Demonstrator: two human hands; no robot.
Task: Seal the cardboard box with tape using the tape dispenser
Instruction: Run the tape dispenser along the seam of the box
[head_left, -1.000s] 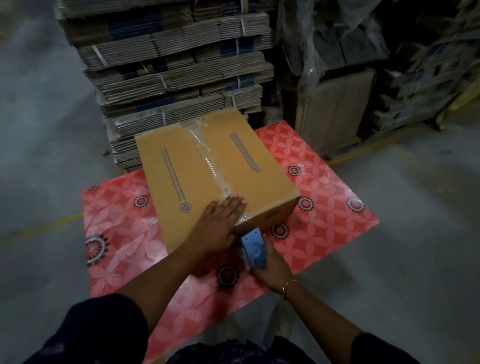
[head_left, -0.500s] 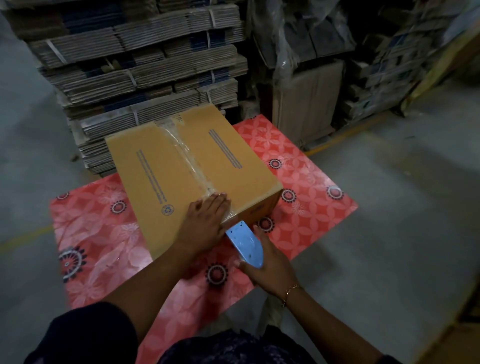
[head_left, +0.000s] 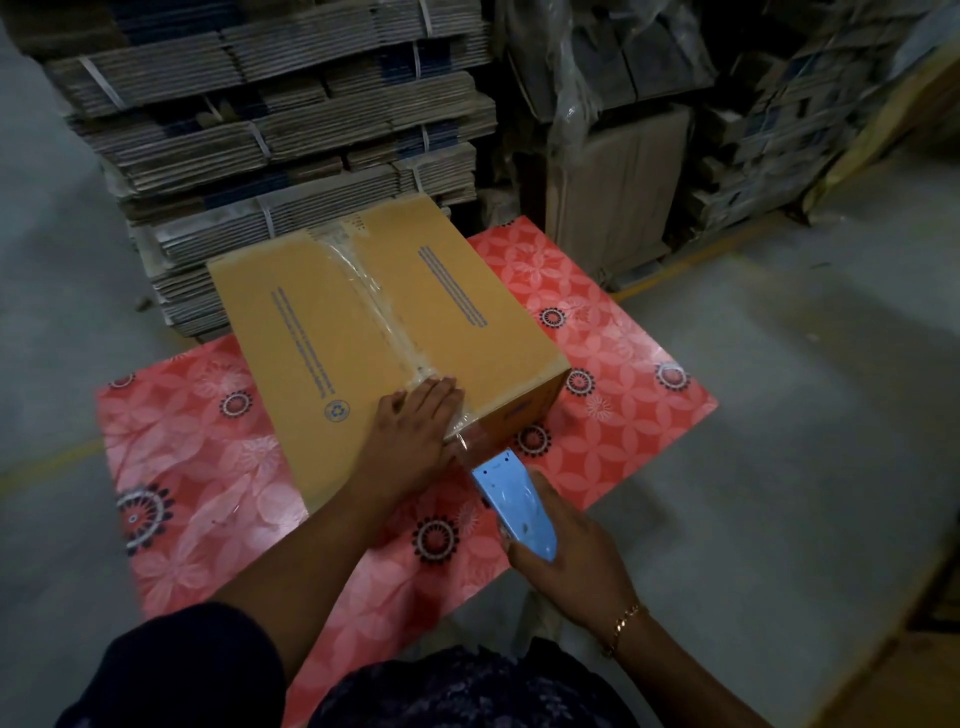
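One box, one dispenser, one mat, two hands.
There was one cardboard box (head_left: 374, 332), one blue tape dispenser (head_left: 517, 506), one red floral mat (head_left: 613, 364), a left hand (head_left: 415, 436) and a right hand (head_left: 571, 566).

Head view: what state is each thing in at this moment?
Cardboard box: flaps closed, on the red mat.
Tape: laid along the top seam, running down to the dispenser.
Tape dispenser: held off the box.
Left hand: flat on the taped edge.
Right hand: gripping the dispenser.

Matt brown cardboard box (head_left: 384, 332) sealed with glossy, wrinkled clear tape (head_left: 387, 317); smooth pale-blue plastic tape dispenser (head_left: 517, 506); slightly glossy red floral mat (head_left: 613, 374); rough grey concrete floor (head_left: 779, 441).
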